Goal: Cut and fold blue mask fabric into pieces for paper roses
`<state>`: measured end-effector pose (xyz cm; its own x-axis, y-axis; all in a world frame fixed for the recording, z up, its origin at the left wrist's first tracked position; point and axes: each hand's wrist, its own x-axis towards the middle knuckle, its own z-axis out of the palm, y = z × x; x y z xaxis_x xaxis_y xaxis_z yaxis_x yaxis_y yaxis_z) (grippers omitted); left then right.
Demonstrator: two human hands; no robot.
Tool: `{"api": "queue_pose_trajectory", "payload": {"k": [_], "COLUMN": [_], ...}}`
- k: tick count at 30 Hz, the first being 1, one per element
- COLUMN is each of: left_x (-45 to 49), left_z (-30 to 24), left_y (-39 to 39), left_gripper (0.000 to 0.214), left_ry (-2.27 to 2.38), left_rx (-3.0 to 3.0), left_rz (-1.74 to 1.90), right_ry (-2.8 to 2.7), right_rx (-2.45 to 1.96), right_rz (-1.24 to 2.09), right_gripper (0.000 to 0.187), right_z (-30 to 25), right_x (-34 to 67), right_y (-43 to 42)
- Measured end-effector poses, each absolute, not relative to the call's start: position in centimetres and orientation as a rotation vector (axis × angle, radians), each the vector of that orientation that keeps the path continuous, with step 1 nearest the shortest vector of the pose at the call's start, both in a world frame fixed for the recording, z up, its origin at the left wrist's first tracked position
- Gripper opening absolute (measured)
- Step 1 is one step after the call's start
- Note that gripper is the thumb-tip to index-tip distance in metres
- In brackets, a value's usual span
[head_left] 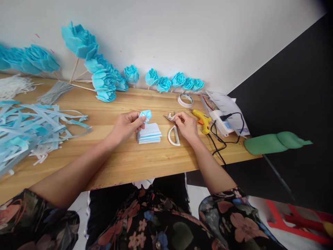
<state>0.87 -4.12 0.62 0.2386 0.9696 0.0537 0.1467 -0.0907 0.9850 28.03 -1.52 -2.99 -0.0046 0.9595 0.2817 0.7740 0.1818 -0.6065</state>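
My left hand (128, 124) is closed, pinching a small folded blue piece (146, 115) with a pale patch near the thumb; it looks like paper or thin fabric. Just below it lies a neat stack of white and light-blue sheets (149, 133). My right hand (186, 124) is closed too, its fingertips pinching a small white scrap (171, 116) above the scissors. The scissors (178, 139) have a white handle loop resting on the table, and their blades point left under the scrap. My right hand partly covers them.
A yellow glue gun (202, 119) with a black cord lies by a white power strip (221, 123). Behind are a tape roll (179, 100) and blue flowers (163, 84) along the wall. Cut strips (49, 125) heap at left. A green bottle (270, 144) stands at the right edge.
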Motion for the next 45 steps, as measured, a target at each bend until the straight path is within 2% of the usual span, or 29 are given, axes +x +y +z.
{"api": "queue_pose_trajectory", "payload": {"k": [7, 10, 15, 22, 32, 45], "left_x": [0.9, 0.9, 1.0, 0.9, 1.1, 1.0], "left_z": [0.6, 0.6, 0.8, 1.1, 0.9, 1.0], "left_y": [-4.1, -4.1, -4.2, -4.2, -4.3, -4.4], "left_gripper": [0.035, 0.034, 0.033, 0.029, 0.031, 0.034], "left_ry": [1.108, 1.104, 1.055, 0.995, 0.962, 0.983], "left_rx": [1.46, 1.411, 1.382, 1.32, 1.218, 1.294], "left_rz": [0.996, 0.973, 0.938, 0.939, 0.903, 0.846], "right_ry": [-1.506, -1.517, -2.007, -2.127, -2.11, -2.151], "right_rx": [-1.409, -1.319, -1.005, -0.746, -0.638, -0.698], "right_rz": [0.502, 0.328, -0.126, -0.396, -0.417, -0.359], "right_gripper": [0.017, 0.015, 0.011, 0.014, 0.028, 0.03], "right_z": [-2.6, -0.8, 2.6, 2.3, 1.3, 1.1], "right_x": [27.6, 26.8, 24.7, 21.5, 21.9, 22.2], "right_y": [-1.7, -2.8, -3.9, -1.9, -2.8, -2.9]}}
